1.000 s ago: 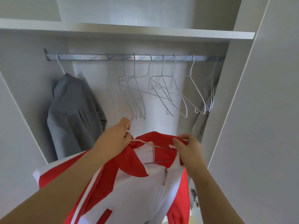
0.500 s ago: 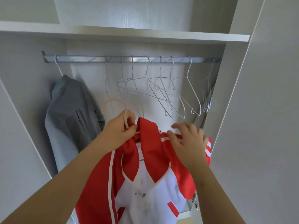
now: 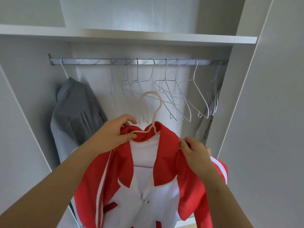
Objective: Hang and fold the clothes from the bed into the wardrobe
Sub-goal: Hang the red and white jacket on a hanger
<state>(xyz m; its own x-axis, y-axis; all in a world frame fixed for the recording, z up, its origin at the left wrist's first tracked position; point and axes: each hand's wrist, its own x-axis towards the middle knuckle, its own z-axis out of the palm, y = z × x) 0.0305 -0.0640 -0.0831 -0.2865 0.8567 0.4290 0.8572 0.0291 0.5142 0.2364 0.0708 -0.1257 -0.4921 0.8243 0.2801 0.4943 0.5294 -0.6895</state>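
Observation:
A red and white jacket point(image 3: 166, 163) hangs open-fronted on a pale pink hanger point(image 3: 152, 111) in front of the wardrobe, below the rail point(image 3: 92, 61). My left hand point(image 3: 117, 131) grips the jacket's left collar together with the hanger's shoulder. My right hand point(image 3: 193, 148) pinches the red fabric at the right shoulder. The hanger's hook stands free in the air, well under the rail.
A grey shirt point(image 3: 75, 112) hangs at the rail's left end. Several bare white wire hangers point(image 3: 171, 96) fill the middle and right of the rail. A white shelf point(image 3: 128, 36) runs above. The wardrobe side panel point(image 3: 271, 112) stands close on the right.
The jacket has risen and turned front-on, with the pink hook now upright above the collar. My right hand has shifted from the collar out to the right shoulder.

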